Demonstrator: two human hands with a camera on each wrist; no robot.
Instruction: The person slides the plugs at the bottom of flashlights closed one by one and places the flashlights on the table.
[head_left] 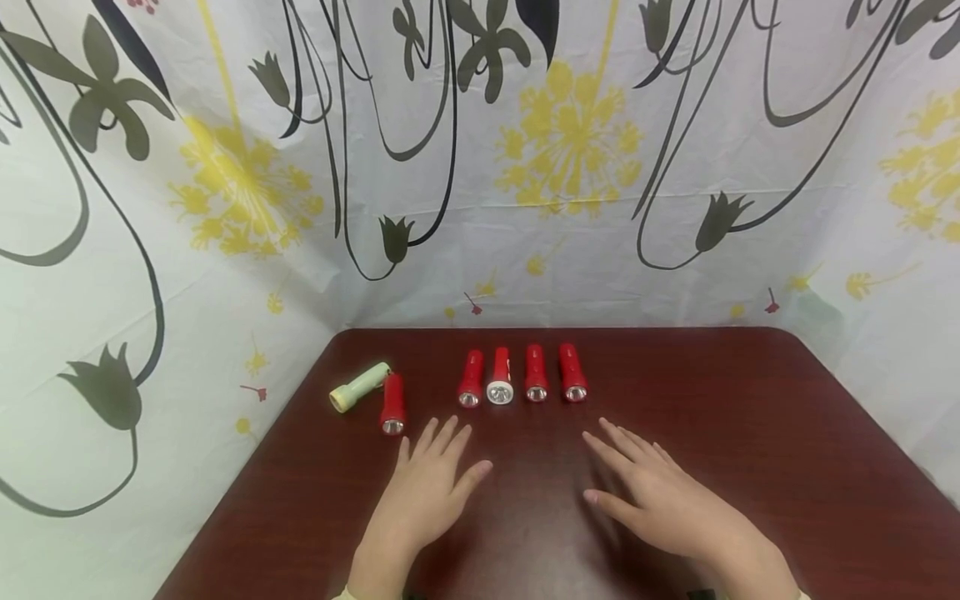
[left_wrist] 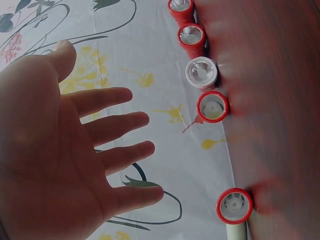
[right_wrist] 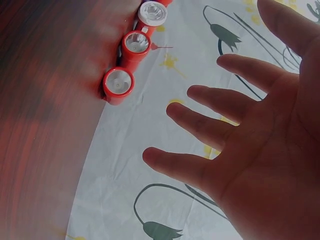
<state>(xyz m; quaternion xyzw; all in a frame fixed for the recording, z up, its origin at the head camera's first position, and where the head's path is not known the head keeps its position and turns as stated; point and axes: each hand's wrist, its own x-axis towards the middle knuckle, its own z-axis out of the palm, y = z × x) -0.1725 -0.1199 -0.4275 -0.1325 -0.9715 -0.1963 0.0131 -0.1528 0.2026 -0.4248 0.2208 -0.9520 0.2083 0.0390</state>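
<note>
Fingers spread, my left hand [head_left: 423, 493] is over the near left of the table, holding nothing. Closest to its fingertips is a red flashlight [head_left: 393, 404], whose back end meets a pale green flashlight [head_left: 362, 386] lying at a slant. My right hand [head_left: 663, 497] is stretched out likewise to the right, palm down and bare of any object. Beyond both hands a row of flashlights lies lens toward me: a red one [head_left: 470, 379], a red one with a white head [head_left: 501, 377], and two more red ones, the rightmost flashlight [head_left: 573, 373] nearest my right fingertips.
The dark red-brown table [head_left: 750, 417] has rounded far corners. A white cloth [head_left: 465, 175] printed with grey and yellow flowers hangs behind it and along its sides.
</note>
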